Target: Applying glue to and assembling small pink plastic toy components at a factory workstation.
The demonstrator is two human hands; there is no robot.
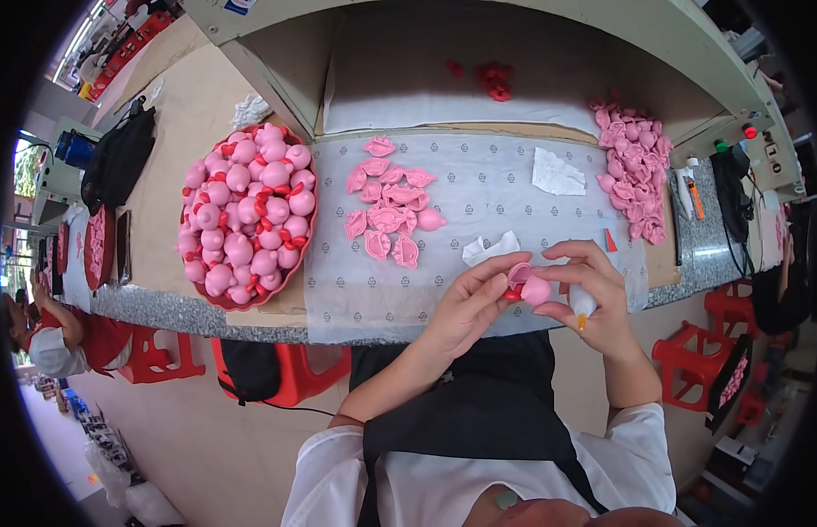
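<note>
My left hand [468,307] pinches a small pink and red molded figure piece [536,291] in front of my body. It has a round pink ball, a red part and a hollow pink shell [519,274] at its upper left. The fingertips of my right hand [601,294] reach to the ball's right side. In that same hand lies a small white squeeze bottle [583,301] with a yellow tip pointing down. Left of my hands, loose pink shell pieces [391,211] lie on the white printed sheet [505,211], a round pink ball [431,219] among them.
A red scalloped basket [313,211] heaped with pink and red pieces stands at the left. More pink pieces [635,167] pile up at the right. Crumpled white paper [489,249] lies beyond my hands, and red pieces [494,81] sit inside the grey cabinet [307,70].
</note>
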